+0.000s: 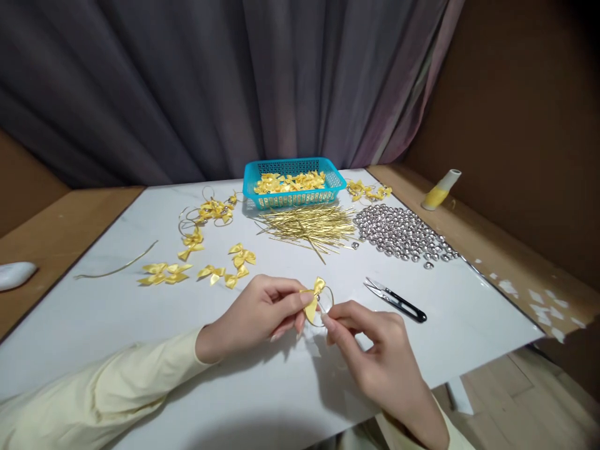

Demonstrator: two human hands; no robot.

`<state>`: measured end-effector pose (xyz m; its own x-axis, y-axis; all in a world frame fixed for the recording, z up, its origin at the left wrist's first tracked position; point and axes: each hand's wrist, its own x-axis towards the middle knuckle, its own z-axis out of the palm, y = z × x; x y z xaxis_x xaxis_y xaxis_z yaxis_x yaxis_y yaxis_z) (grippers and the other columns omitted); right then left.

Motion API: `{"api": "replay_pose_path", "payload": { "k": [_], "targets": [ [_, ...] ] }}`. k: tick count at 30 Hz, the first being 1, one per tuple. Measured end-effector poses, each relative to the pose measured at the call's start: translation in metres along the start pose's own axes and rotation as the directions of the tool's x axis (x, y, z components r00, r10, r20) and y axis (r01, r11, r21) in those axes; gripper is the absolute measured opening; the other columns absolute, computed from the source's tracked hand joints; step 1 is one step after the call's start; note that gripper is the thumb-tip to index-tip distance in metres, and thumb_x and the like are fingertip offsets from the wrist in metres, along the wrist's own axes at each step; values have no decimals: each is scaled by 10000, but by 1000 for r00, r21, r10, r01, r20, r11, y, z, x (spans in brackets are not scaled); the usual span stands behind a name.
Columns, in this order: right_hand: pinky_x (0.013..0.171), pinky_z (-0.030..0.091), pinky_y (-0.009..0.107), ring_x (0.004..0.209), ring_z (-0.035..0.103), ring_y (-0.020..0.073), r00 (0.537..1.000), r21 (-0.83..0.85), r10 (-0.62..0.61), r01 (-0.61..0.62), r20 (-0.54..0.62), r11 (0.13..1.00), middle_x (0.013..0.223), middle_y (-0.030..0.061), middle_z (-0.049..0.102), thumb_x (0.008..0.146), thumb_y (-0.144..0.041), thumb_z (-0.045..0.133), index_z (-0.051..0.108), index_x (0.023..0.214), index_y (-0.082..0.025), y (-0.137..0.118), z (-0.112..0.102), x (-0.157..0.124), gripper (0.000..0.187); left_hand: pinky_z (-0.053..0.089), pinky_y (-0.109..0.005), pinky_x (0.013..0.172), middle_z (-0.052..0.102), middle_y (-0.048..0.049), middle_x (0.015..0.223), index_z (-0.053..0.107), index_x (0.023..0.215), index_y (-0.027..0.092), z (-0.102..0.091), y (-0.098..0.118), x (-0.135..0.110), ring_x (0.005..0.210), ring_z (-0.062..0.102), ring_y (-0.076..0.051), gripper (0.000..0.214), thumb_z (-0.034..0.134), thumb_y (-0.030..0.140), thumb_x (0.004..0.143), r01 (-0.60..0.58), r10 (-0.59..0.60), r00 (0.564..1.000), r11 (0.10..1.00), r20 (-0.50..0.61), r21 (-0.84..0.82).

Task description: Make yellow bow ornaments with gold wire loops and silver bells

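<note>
My left hand (262,312) pinches a small yellow ribbon bow (315,299) between thumb and fingers, just above the white table (140,325). My right hand (375,350) meets it from the right, fingertips closed on a thin gold wire loop (328,303) that runs round the bow. Both hands are near the table's front middle. What sits behind the bow is hidden by my fingers.
Black thread snips (396,301) lie right of my hands. Behind them are a pile of gold wire ties (309,226), a heap of silver bells (403,234), a blue basket (290,181) of yellow bows, loose bows (187,265) at left, a glue bottle (440,189) and a white object (14,274).
</note>
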<state>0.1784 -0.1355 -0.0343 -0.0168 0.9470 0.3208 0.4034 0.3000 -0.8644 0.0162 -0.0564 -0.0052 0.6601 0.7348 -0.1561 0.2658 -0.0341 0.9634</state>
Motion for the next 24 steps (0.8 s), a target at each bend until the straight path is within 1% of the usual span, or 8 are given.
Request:
{"api": "replay_pose_path", "payload": {
  "k": [8, 12, 15, 18, 21, 24],
  "targets": [
    [368, 292, 178, 422, 516, 81, 1000, 26, 15, -15, -21, 1000, 510, -15, 588, 828, -166, 498, 601, 699, -146, -1, 3, 2, 166, 273, -129, 362, 513, 50, 451, 589, 592, 127, -1, -1, 1, 338, 328, -10, 338, 483, 290, 869, -19, 19, 1000, 998, 3, 58],
    [374, 314, 178, 396, 477, 76, 999, 49, 18, -16, -41, 999, 499, -13, 577, 824, -164, 498, 618, 699, -137, 0, 4, 3, 175, 273, -134, 360, 521, 48, 461, 585, 591, 128, 0, -1, 0, 343, 331, -15, 337, 475, 277, 872, -45, 46, 999, 995, -10, 85],
    [386, 336, 178, 388, 446, 72, 997, 96, 38, -32, -62, 995, 502, -17, 570, 826, -174, 499, 631, 725, -138, 0, 8, 3, 169, 278, -134, 364, 502, 56, 453, 565, 560, 130, 2, -1, -2, 347, 339, -16, 346, 471, 251, 870, -88, 95, 994, 989, -58, 123],
    [385, 339, 173, 386, 424, 67, 996, 156, 62, -52, -60, 986, 517, -25, 568, 833, -182, 497, 645, 776, -149, -2, 11, 2, 162, 302, -132, 384, 499, 60, 453, 558, 539, 132, 6, -2, -3, 357, 359, -16, 350, 475, 227, 866, -142, 168, 978, 970, -123, 198],
    [388, 344, 169, 397, 431, 65, 995, 203, 78, -65, -57, 977, 538, -23, 573, 835, -180, 494, 648, 808, -151, -4, 13, 1, 159, 319, -135, 396, 512, 60, 462, 573, 559, 135, 10, -4, -5, 360, 366, -18, 329, 480, 220, 862, -177, 224, 959, 953, -176, 248],
    [398, 355, 168, 409, 444, 66, 995, 223, 83, -68, -57, 972, 551, -19, 574, 835, -170, 490, 647, 805, -147, -5, 15, 1, 162, 320, -134, 399, 508, 64, 458, 583, 584, 139, 14, -6, -6, 362, 360, -20, 305, 482, 218, 861, -189, 252, 939, 946, -233, 263]
  ]
}}
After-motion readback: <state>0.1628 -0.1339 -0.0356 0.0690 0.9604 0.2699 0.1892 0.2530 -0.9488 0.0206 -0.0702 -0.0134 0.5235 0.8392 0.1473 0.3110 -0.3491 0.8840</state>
